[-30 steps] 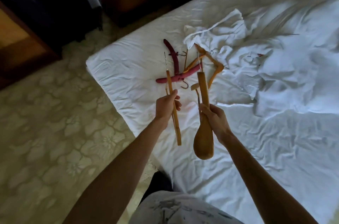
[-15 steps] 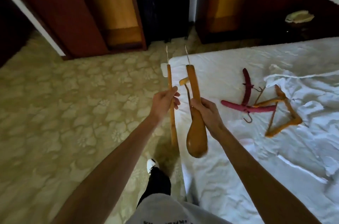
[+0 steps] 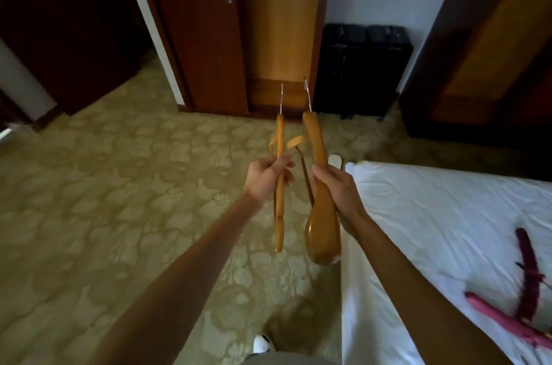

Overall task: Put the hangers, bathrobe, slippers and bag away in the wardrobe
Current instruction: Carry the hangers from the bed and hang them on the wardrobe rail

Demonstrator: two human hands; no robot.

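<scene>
View swung from bed (image 3: 433, 215) toward wardrobe (image 3: 280, 21), left hand (image 3: 265, 175) gripping thin hanger (image 3: 280, 200), right hand (image 3: 336, 185) gripping broad hanger (image 3: 321, 230)

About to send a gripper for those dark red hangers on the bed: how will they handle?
The dark red hangers look padded, so probably soft and grippy. They lie crossed on the bed, so lifting one may drag the other.

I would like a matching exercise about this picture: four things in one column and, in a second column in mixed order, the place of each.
Things:
1. thin wooden hanger
2. broad wooden hanger
3. pink hanger
4. black suitcase

Places:
a. lying on the bed
b. standing against the wall
c. held in the left hand
d. held in the right hand

Pairs: 1-c, 2-d, 3-a, 4-b
</scene>
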